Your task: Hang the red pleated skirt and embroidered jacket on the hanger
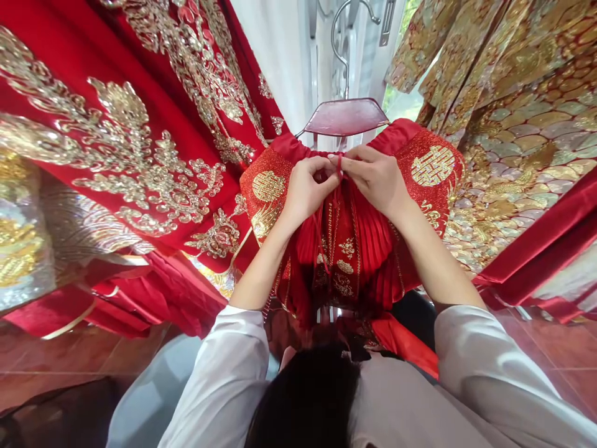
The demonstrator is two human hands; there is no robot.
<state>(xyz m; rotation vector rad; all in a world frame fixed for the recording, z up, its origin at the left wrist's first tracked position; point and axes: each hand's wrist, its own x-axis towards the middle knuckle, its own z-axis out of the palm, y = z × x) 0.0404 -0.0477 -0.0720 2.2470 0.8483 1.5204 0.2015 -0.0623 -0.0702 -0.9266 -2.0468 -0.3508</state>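
A red pleated skirt with gold embroidery hangs from a pink padded hanger in front of me. Both hands are raised to its waistband. My left hand is closed, its fingers pinching a thin red tie cord at the middle of the waistband. My right hand is closed too, pinching the same cord from the other side. The two hands touch at the fingertips. Loose ends of the cord hang down over the pleats.
A red garment with heavy gold and silver embroidery hangs close on the left. A gold scale-patterned garment hangs on the right. Reddish floor tiles show at the lower right. A metal hook holds the hanger.
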